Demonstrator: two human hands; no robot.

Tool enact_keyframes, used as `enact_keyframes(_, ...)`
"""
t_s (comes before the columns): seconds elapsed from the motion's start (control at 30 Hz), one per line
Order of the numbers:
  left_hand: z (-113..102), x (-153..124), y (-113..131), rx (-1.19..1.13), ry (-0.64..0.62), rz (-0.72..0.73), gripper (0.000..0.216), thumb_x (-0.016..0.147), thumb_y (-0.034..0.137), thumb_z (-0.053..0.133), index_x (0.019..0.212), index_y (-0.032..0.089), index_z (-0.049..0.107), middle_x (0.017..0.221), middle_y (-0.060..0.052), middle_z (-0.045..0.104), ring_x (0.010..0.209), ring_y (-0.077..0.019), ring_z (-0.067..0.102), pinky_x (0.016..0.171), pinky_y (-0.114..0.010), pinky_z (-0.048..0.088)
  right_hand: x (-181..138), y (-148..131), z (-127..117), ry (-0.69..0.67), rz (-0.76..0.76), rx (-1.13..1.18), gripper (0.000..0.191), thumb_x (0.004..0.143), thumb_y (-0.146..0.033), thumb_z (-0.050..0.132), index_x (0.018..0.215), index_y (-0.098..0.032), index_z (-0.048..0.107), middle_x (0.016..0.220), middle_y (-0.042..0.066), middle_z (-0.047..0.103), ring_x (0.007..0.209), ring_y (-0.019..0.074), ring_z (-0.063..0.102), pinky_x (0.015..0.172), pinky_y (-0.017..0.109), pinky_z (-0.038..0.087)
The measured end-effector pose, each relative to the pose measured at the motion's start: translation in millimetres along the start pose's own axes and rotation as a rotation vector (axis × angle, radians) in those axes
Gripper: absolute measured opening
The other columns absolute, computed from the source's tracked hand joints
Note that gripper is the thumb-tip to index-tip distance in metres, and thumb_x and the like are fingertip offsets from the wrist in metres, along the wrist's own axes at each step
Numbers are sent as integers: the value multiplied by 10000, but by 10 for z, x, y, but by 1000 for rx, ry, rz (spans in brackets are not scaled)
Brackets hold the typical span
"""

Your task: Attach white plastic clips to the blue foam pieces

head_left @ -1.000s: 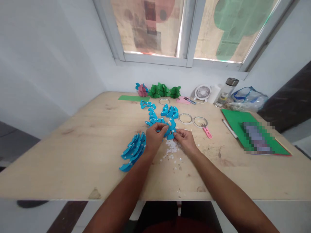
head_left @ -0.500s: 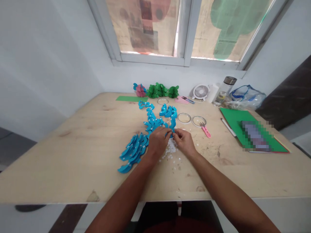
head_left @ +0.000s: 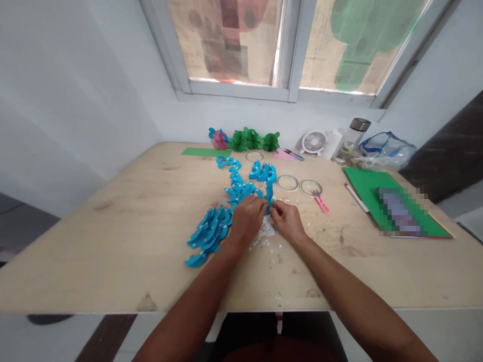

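Head view: I see my left hand [head_left: 247, 218] and right hand [head_left: 287, 221] close together, both pinching the near end of the blue paper chain [head_left: 239, 188]. It lies on the wooden table [head_left: 113, 241], blue pieces [head_left: 209, 234] piled beside my left hand.

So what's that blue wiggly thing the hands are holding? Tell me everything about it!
The blue chain looks like many curved paper cutouts joined end to end, bright blue with small white dots. It lies flat on the wooden table, winding away toward the window. Its near end is pinched between the fingertips of the left hand and the right hand. White scraps lie just beside that end.
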State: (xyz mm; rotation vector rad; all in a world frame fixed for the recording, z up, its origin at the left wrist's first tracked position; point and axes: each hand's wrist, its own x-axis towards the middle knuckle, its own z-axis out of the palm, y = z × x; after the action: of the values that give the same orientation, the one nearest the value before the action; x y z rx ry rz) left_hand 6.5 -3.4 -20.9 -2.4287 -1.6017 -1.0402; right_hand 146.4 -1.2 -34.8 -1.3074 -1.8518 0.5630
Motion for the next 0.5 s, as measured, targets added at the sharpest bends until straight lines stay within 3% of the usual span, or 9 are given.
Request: enact_keyframes(0.5, 6, 0, -16, 10, -36, 39, 194, 846, 188, 469, 787, 173, 654, 762, -62, 664, 813, -193, 594, 736, -293, 429, 5, -3, -7, -6, 9, -21, 208, 773, -253, 454, 586, -192, 521, 495, -24, 455, 505, 123, 432, 504, 226, 294)
